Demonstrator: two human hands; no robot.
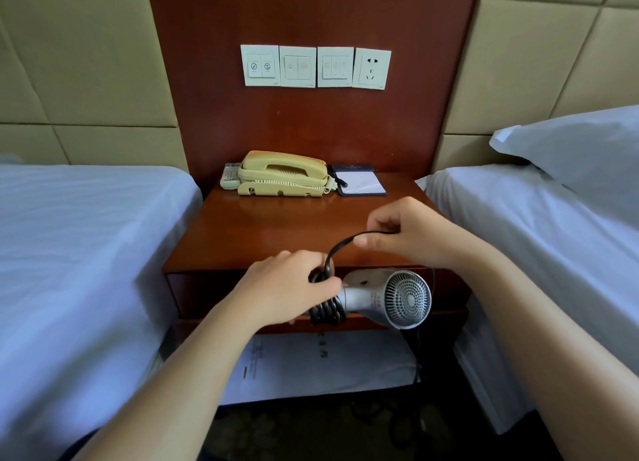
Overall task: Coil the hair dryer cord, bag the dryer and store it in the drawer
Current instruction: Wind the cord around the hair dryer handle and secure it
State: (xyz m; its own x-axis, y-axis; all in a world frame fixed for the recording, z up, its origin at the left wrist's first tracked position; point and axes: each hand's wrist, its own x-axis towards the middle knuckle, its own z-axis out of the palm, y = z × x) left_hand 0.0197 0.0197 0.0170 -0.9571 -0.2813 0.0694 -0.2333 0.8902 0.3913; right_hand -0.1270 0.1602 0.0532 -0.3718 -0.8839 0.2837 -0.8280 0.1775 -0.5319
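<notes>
A silver hair dryer (377, 296) hangs in the air in front of the nightstand, its round grille facing me. My left hand (280, 291) grips its handle, which has several turns of black cord (326, 313) wound around it. My right hand (408, 232) pinches a loop of the cord above the dryer. A loose stretch of cord hangs down behind the dryer. The drawer (193, 296) of the nightstand sits just behind the dryer. A white bag (325, 363) with printed text lies on the shelf below.
The wooden nightstand (262, 232) carries a beige telephone (281, 175), a remote (230, 177) and a notepad (359, 182) at the back. Beds with white sheets stand close on both sides (76, 239) (539, 225). Switches and a socket (371, 68) are on the wall panel.
</notes>
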